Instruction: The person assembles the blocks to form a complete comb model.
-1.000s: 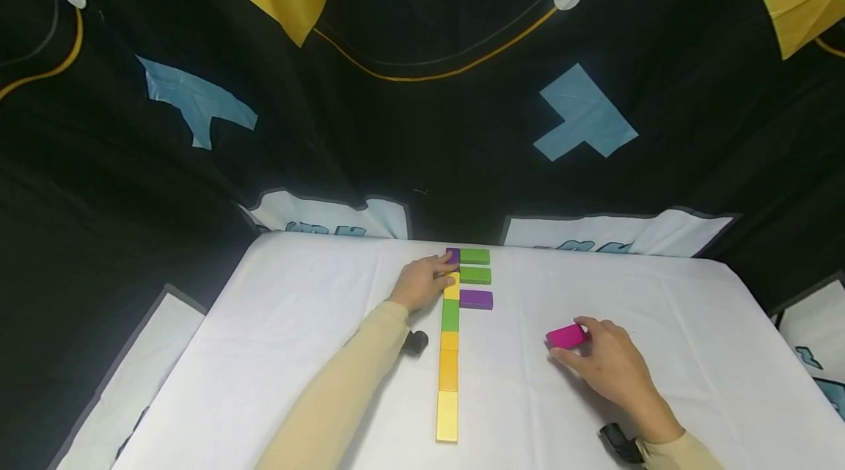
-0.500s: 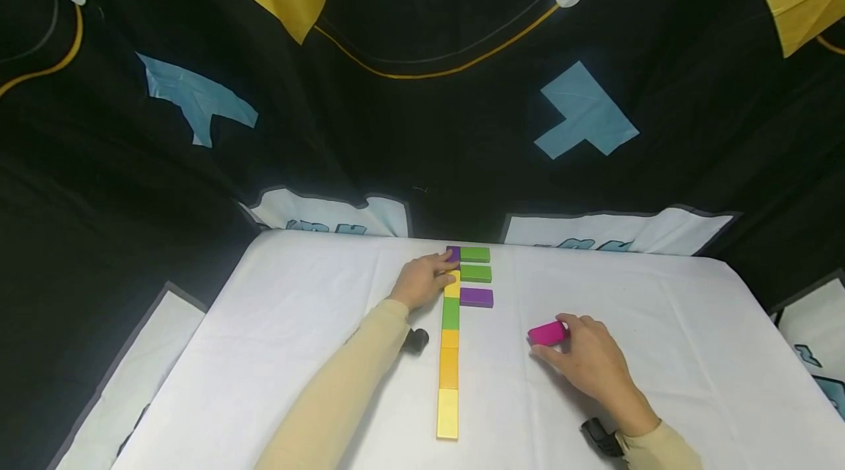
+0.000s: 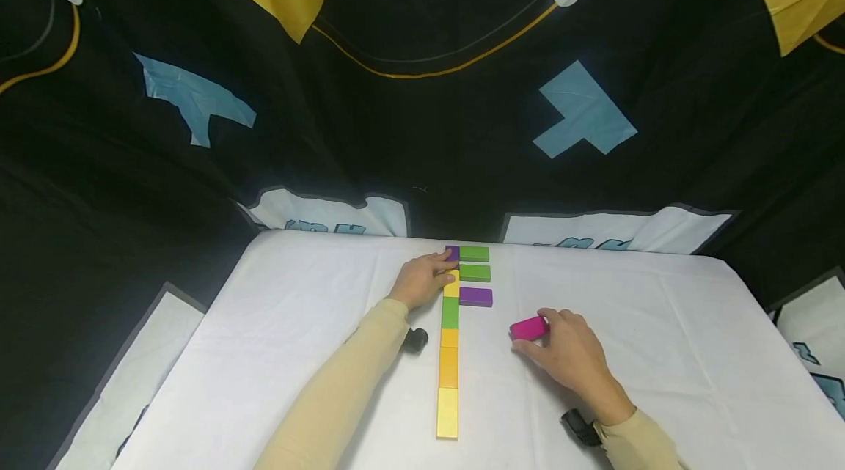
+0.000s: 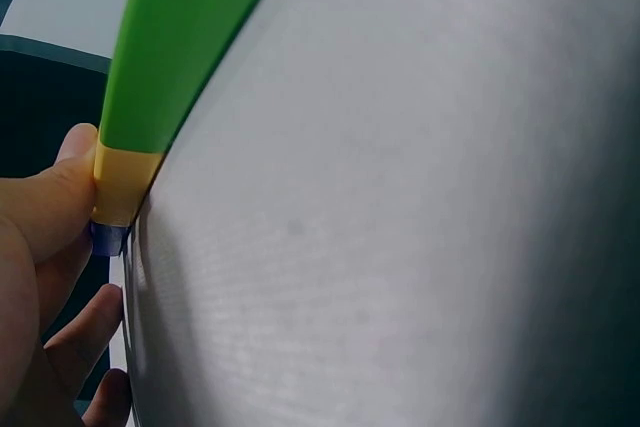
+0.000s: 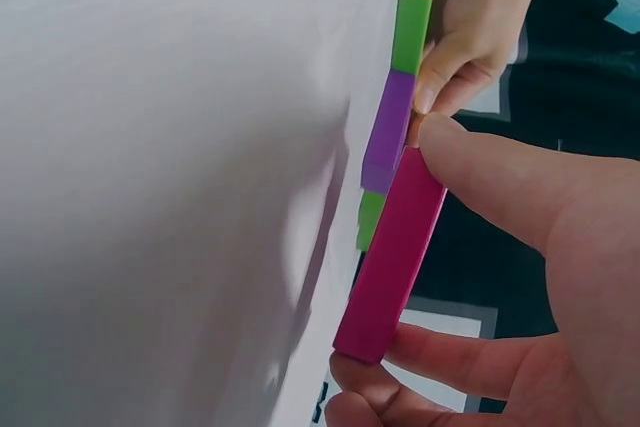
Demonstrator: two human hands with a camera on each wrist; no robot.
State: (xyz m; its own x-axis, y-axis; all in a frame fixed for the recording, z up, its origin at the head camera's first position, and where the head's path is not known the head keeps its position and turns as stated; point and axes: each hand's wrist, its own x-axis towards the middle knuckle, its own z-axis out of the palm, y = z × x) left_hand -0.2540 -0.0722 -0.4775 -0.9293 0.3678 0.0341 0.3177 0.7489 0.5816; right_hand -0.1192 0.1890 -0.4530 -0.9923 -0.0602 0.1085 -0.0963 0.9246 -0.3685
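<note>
My right hand point(image 3: 573, 353) pinches a magenta block point(image 3: 529, 328) between thumb and fingers, above the cloth to the right of a column of blocks. Seen from the right wrist, the magenta block point(image 5: 392, 255) is gripped by its two ends. At the far end of the column, my left hand point(image 3: 419, 281) rests its fingers on a dark purple block point(image 3: 452, 253) and its thumb on a yellow block point(image 3: 452, 287). Closer to me the column continues with a green block point(image 3: 450, 313), orange blocks point(image 3: 449, 367) and a pale yellow block point(image 3: 447, 413).
Two green blocks point(image 3: 474, 254) and a purple block point(image 3: 476, 297) stick out rightward from the column's far part. White cloth covers the table point(image 3: 660, 353). A black curtain point(image 3: 422, 140) with taped shapes hangs behind it.
My right hand has carried the magenta block leftward and slightly away from me, closer to the column. My left hand stays in place on the blocks.
</note>
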